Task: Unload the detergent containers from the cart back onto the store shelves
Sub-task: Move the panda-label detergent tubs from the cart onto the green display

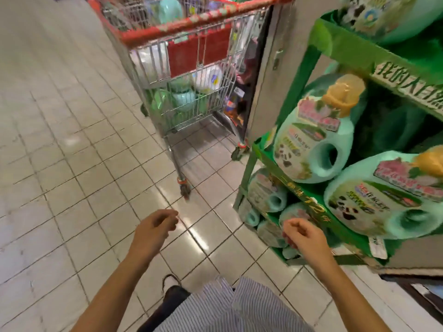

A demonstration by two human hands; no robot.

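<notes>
Head: L hand, R hand empty, cart ahead.

Cart top off-frame; shelf label txt blurry.

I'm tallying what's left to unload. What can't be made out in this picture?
Head view only:
How many detergent containers are in the shopping cart: wire mesh, a red panel and blur hide them, and the top edge cuts the basket.
Label print on the shelf jugs: blurred.
The green shelf past the right edge: cut off.
The bottom-tier jugs: partly behind the right hand.
</notes>
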